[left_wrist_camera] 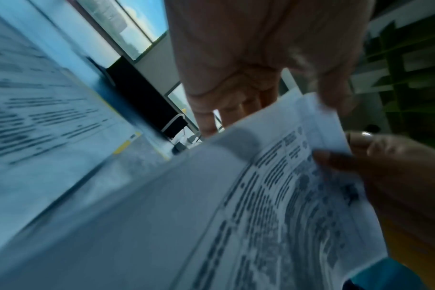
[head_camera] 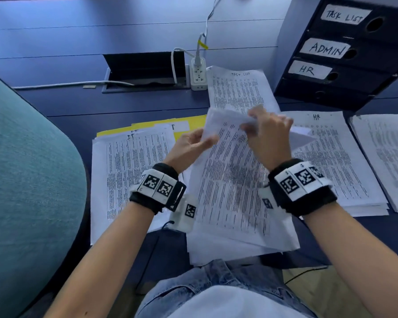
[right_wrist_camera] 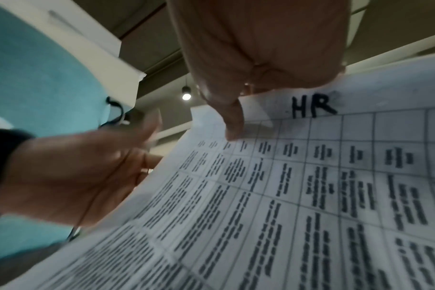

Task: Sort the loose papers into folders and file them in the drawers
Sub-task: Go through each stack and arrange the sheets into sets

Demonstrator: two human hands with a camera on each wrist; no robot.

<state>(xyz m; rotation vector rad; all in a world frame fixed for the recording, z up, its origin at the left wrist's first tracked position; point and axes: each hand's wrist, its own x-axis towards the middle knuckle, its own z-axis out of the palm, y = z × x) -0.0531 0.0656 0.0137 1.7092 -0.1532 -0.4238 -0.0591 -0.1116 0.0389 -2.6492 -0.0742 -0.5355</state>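
Two hands are working at the top edge of the unsorted stack (head_camera: 234, 193), which is lying on the bench (head_camera: 78, 104) right in front of the person, its long axis running away from the body. The right hand (head_camera: 270, 131) is peeling the top sheet (right_wrist_camera: 311, 176) up by its far edge, with the thumb on the printed face and the other fingers (right_wrist_camera: 232, 121) curled behind it, so it is pinching that sheet. The sheet is headed HR in the right wrist view. The left hand (head_camera: 189, 145) is holding the far left corner of the papers, thumb (left_wrist_camera: 335, 159) on top and fingers under; how many sheets it is gripping cannot be told.

The HR pile (head_camera: 331, 161) is lying just to the right of the stack, on the right hand's side, so that hand is the nearer one for a short sideways carry. Probably the sheet is going there. The task list pile (head_camera: 237, 88) is lying beyond the hands, another pile (head_camera: 133, 161) is sitting to the left on yellow folders (head_camera: 189, 125), and the drawers (head_camera: 345, 53) are standing at the far right, all shut.
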